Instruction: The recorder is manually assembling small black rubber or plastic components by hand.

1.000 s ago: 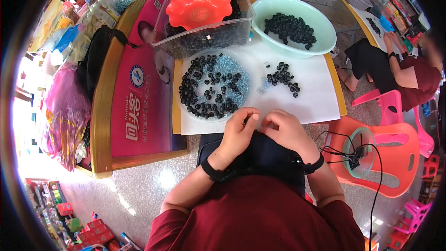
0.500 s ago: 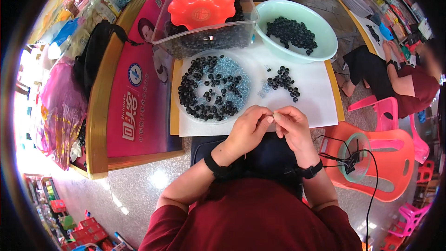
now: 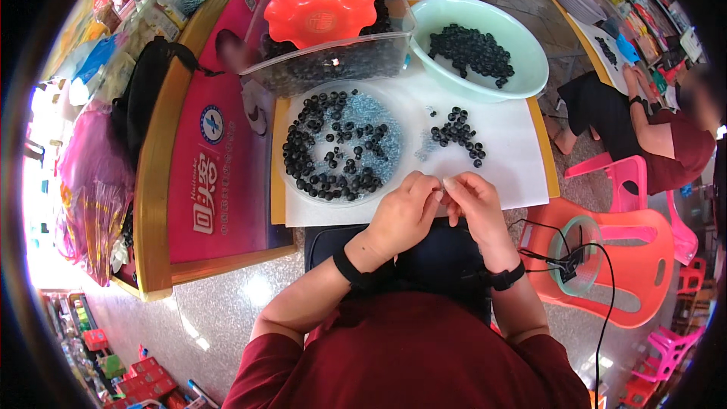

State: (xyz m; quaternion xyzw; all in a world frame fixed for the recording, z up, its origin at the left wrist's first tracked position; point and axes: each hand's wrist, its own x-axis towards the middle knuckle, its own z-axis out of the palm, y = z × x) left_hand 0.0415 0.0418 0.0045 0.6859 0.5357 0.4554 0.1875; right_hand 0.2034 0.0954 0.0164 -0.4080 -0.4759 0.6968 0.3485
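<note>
My left hand (image 3: 410,208) and my right hand (image 3: 475,204) meet at the fingertips above the table's front edge. Both are pinched closed; whatever lies between the fingers is too small to make out. Ahead of them, to the left, a round clear tray (image 3: 297,189) holds black beads (image 3: 310,125) and tiny light-blue beads (image 3: 388,144). A loose cluster of black beads (image 3: 457,135) lies on the white table covering (image 3: 509,174), with a few pale blue beads (image 3: 425,148) beside it.
Farther back stand a clear plastic bin (image 3: 344,53) of black beads, topped by a red scalloped dish (image 3: 322,11), and a pale green basin (image 3: 524,45) of black beads. An orange stool (image 3: 644,257) bears a green basket (image 3: 577,280) with black cables. Another person (image 3: 666,144) sits at right.
My fingertips have shifted slightly, still held close together. The whole view has moved a little, so the table and containers appear slightly farther left.
</note>
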